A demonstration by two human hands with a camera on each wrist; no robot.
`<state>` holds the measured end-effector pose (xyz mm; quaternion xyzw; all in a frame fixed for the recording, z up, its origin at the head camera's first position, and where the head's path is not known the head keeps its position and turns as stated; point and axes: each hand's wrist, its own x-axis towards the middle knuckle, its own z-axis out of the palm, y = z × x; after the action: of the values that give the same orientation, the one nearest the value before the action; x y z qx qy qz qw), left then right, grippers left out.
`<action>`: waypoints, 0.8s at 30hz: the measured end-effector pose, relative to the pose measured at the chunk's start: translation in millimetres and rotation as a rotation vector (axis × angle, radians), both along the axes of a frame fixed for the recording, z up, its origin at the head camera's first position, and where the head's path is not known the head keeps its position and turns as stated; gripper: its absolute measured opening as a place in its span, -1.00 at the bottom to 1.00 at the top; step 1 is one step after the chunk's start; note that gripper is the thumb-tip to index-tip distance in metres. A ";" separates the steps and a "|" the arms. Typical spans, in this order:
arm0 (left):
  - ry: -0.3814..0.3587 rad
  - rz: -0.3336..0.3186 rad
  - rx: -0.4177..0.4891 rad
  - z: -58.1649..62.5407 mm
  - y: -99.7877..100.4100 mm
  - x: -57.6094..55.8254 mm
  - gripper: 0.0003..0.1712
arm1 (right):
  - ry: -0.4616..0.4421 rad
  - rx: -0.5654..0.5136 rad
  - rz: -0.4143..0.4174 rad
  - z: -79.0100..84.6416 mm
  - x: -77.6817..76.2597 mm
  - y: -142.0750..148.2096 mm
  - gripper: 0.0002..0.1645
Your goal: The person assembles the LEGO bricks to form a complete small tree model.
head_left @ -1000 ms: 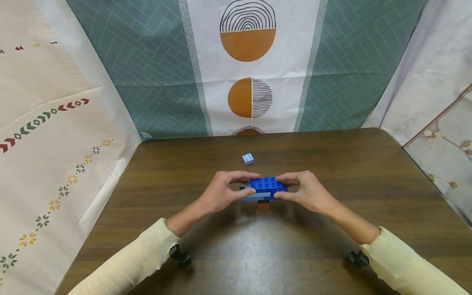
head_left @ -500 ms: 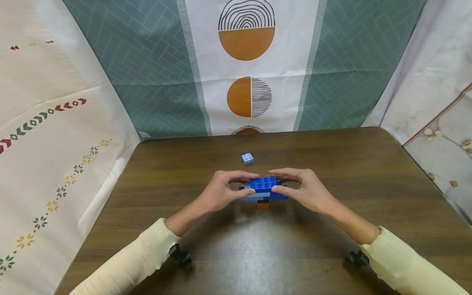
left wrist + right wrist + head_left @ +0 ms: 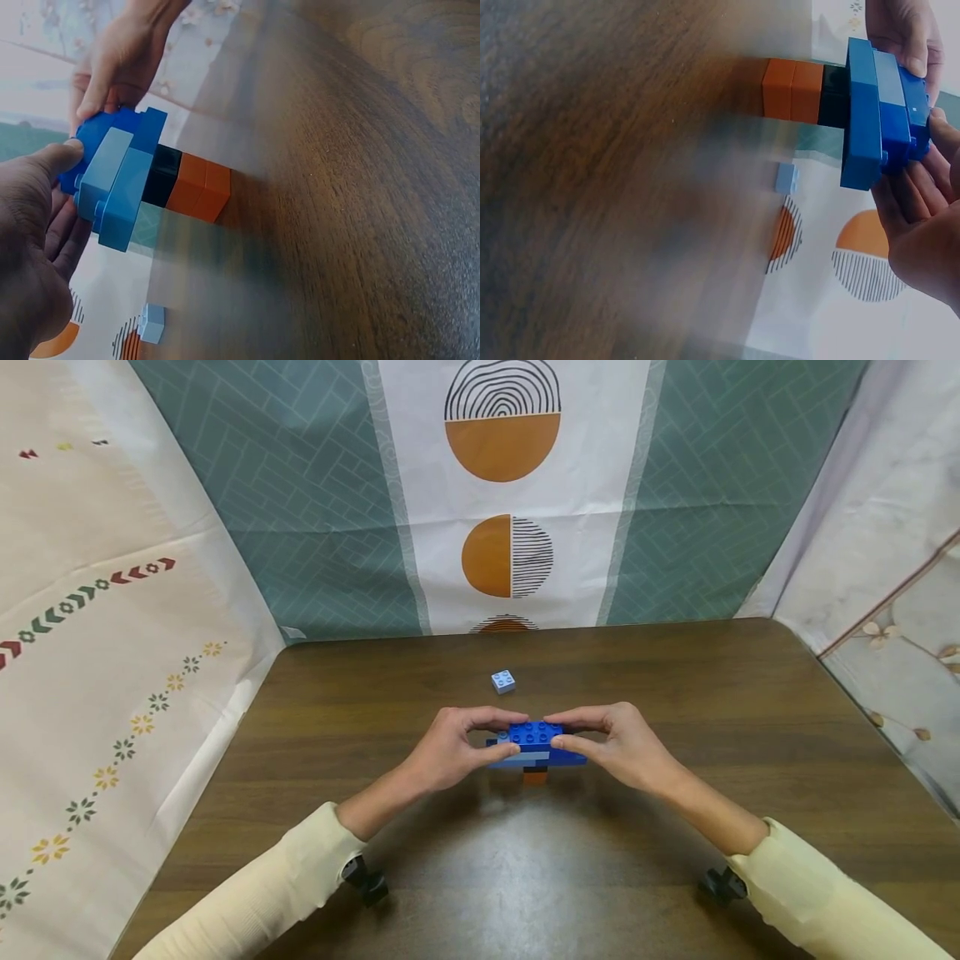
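A stack of toy building bricks stands on the table, widening toward the top. Two orange bricks (image 3: 200, 187) form its foot, with a black brick (image 3: 163, 176) above them. Over that come wider layers in light blue (image 3: 127, 199) and blue (image 3: 895, 131). A dark blue studded brick (image 3: 535, 733) tops the stack. My left hand (image 3: 453, 750) pinches this top brick at its left end, thumb in front and fingers behind. From the right, my right hand (image 3: 618, 747) pinches the same brick in the same way. Fingers partly cover its ends.
One loose light blue brick (image 3: 503, 682) lies farther back on the brown wooden table (image 3: 360, 693). Patterned cloths hang behind the table (image 3: 315, 510) and along both sides. Black wrist mounts (image 3: 367, 883) hang under the sleeves.
My right hand has shifted left, from the lower blue bricks at the stack's right end to the top brick. The left hand and the stack stay in place.
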<state>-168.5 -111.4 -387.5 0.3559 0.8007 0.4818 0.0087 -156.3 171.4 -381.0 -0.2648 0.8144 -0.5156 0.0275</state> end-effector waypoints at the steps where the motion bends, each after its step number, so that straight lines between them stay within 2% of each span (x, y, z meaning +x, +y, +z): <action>1: 0.003 0.001 0.002 -0.3 -0.2 0.0 -0.55 | 0.003 -0.001 0.003 0.1 -0.5 -0.3 -0.62; 10: 0.057 -0.006 -0.014 -2.0 0.0 1.2 -0.53 | 0.032 0.037 -0.003 1.5 -0.9 -0.2 -0.64; 14: 0.041 0.000 -0.027 0.2 -3.0 -4.7 -0.52 | 0.030 0.035 -0.003 2.0 -0.7 -0.6 -0.63; 18: 0.006 0.091 0.011 2.5 -7.0 -19.8 -0.52 | 0.005 0.039 -0.011 3.1 -0.2 -1.1 -0.62; 24: -0.011 0.252 0.029 0.2 -11.5 -56.5 -0.41 | -0.028 0.048 -0.029 4.3 0.6 -1.9 -0.61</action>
<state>-224.9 -122.9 -387.4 0.2499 0.8320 0.4925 -0.0526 -155.7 169.5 -376.7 -0.2452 0.8298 -0.5000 0.0378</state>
